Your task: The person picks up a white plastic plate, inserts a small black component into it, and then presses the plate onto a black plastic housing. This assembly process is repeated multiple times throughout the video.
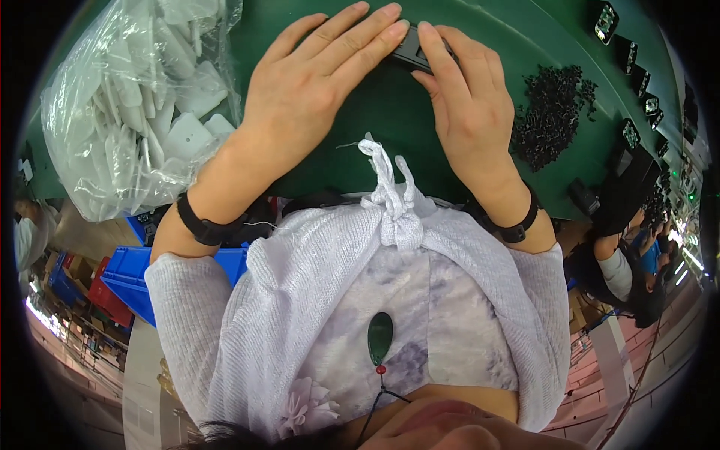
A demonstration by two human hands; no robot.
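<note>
Bare and palm-down, the left hand (300,86) reaches out with its fingers long and slightly spread, fingertips meeting one end of a dark, oblong, hard-looking piece (411,51). The right hand (472,105) curves in from the other side, forefinger on top and thumb tip near the close edge; whether either hand truly pinches, I cannot tell, since the undersides are hidden. A black wristband (201,225) circles the left forearm.

The oblong piece lies between the fingertips, over the green tabletop (360,127). It looks light and stiff, probably smooth enough to slide if pressed from one side only. Its two short ends seem the best places to take hold, leaving the middle of its face uncovered, in case that part scratches easily.

Just beside the right wrist sits a loose heap of tiny black parts (555,112). Left of the left forearm bulges a clear plastic bag (75,142) of flat white plastic pieces (187,139). Farther off, shiny-faced black square units (606,21) line the right side, and beyond the table's edge shows a co-worker's white sleeve (616,276).
</note>
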